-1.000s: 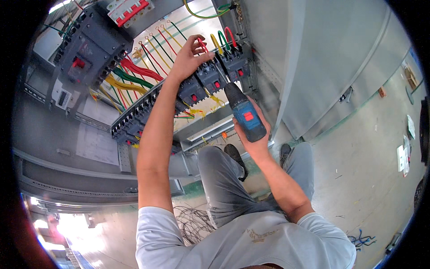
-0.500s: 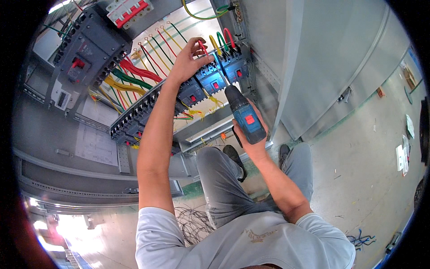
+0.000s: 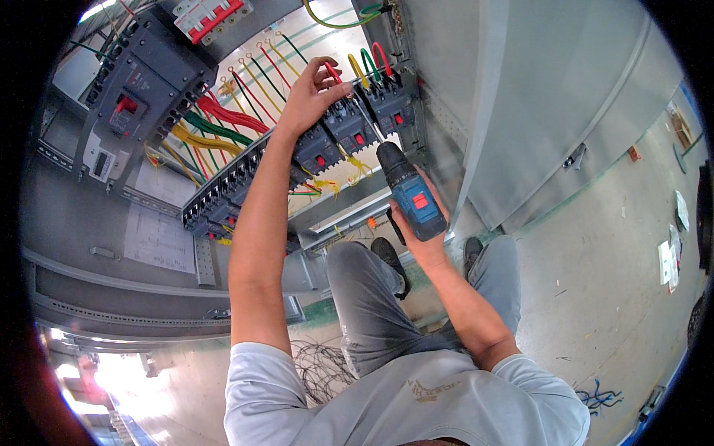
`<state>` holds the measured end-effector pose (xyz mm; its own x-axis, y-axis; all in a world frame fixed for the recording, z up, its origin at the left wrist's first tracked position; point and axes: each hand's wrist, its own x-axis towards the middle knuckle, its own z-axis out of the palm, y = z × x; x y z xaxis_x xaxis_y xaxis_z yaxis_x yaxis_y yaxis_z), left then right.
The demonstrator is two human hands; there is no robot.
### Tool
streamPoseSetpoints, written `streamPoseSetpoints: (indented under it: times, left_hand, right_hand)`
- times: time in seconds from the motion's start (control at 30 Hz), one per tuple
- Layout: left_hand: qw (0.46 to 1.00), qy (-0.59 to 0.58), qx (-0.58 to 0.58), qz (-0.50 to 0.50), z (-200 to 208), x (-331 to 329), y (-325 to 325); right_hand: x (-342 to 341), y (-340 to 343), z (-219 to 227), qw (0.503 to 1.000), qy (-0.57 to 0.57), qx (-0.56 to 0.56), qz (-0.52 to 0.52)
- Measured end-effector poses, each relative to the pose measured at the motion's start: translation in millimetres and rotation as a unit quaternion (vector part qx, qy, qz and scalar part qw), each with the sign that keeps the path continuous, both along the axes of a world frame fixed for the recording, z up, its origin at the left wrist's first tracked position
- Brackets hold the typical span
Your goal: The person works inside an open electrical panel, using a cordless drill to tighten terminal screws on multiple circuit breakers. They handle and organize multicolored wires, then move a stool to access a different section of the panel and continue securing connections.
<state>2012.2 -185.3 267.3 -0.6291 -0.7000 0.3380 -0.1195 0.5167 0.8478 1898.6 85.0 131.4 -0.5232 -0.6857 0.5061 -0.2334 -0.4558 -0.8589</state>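
Note:
My left hand (image 3: 309,102) pinches a short red wire (image 3: 332,72) at the top edge of a row of dark circuit breakers (image 3: 316,152). My right hand (image 3: 424,245) is wrapped round a blue and black cordless drill (image 3: 416,197). Its long thin bit (image 3: 370,121) reaches up toward the breaker terminals near my left fingertips; whether the tip touches a screw is too small to tell. Just right of the left hand, yellow, green and red wires (image 3: 370,63) loop out of the end breaker. Left of it, several wires with ring ends (image 3: 256,63) stand loose.
A large breaker (image 3: 137,97) with thick red, green and yellow wire bundles (image 3: 219,130) sits at the left. Red-handled switches (image 3: 212,18) are above it. Grey metal panels (image 3: 550,97) stand at the right. Loose dark wires (image 3: 323,369) lie on the floor by my legs.
The drill has shifted slightly down and right, and its bluish light on the breakers has gone out. My left hand has moved up a little, still with the red wire.

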Motion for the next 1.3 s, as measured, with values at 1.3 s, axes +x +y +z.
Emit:
streamPoseSetpoints:
  times: [1.3]
  left_hand:
    - [0.975,-0.115,-0.164,0.093,-3.8,-4.7,1.0]
  right_hand:
    - [-12.6,-5.6,-9.1,1.0,0.012,-0.013,0.013]
